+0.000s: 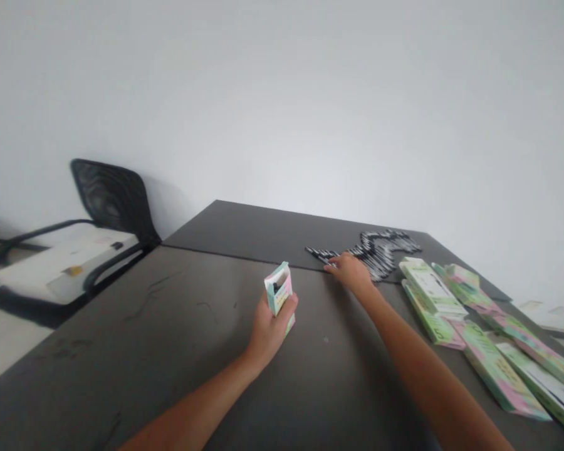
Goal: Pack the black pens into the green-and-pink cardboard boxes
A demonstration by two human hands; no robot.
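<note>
My left hand [267, 332] is shut around a small open-topped cardboard box [278, 289] in pastel green and pink, with dark contents showing at its mouth. My right hand [350, 274] lies on the near edge of a heap of black-and-white pens [378, 254], its fingertips among them. Whether those fingers grip a pen, I cannot tell. Several flat green-and-pink cartons [432, 294] lie to the right of my right hand, not touching it.
Everything lies on a dark grey table [178, 313] made of two joined sections, with a seam across it. Beyond its left edge stands a black mesh-backed chair [113, 197] with a white board [66, 263] on its seat. A white wall rises behind.
</note>
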